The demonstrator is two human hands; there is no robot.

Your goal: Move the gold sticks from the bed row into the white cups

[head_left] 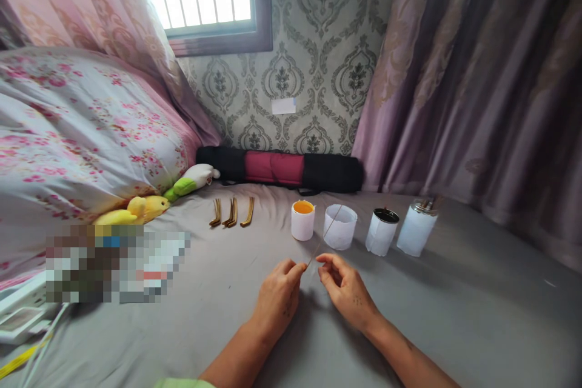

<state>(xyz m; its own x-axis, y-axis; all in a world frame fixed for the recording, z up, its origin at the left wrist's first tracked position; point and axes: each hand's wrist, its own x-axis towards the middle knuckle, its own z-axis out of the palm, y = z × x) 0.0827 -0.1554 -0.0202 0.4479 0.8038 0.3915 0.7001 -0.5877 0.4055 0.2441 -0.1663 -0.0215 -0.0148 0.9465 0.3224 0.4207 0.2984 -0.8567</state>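
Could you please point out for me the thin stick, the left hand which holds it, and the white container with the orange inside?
Thin stick (pixel 324 237): head view, middle of its visible length.
Left hand (pixel 279 293): head view, back of the hand.
White container (pixel 302 226): head view, front of its outer wall.

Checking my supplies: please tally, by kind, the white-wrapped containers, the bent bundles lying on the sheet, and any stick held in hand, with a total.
Containers: 4
Bent bundles: 3
Held stick: 1
Total: 8
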